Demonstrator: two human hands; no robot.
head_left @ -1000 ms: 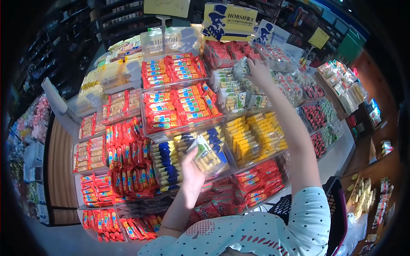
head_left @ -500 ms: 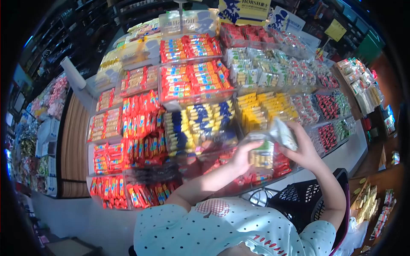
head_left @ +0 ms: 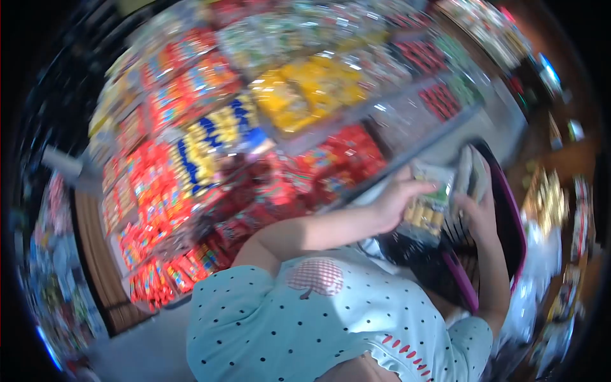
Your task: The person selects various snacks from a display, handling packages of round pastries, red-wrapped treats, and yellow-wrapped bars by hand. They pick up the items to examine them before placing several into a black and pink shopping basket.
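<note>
My left hand (head_left: 402, 198) holds a clear snack packet (head_left: 428, 207) with a green and white label and tan pieces inside, gripped at its upper left side. Just to the right, my right hand (head_left: 478, 202) is closed on another pale packet (head_left: 470, 173), seen edge-on. Both packets are over a black basket (head_left: 523, 237) with a purple rim, close to my body. Part of the basket's inside is hidden by the hands and packets.
A tiered display holds red packets (head_left: 156, 191), yellow packets (head_left: 312, 89), blue and yellow packets (head_left: 210, 137) and green and white packets (head_left: 280, 38). Its edge (head_left: 414, 153) runs diagonally beyond my hands. Gold packets (head_left: 547, 200) lie at the right.
The view has turned right and is blurred. Both hands, still holding the packets, have moved from in front of the display to over the basket.
</note>
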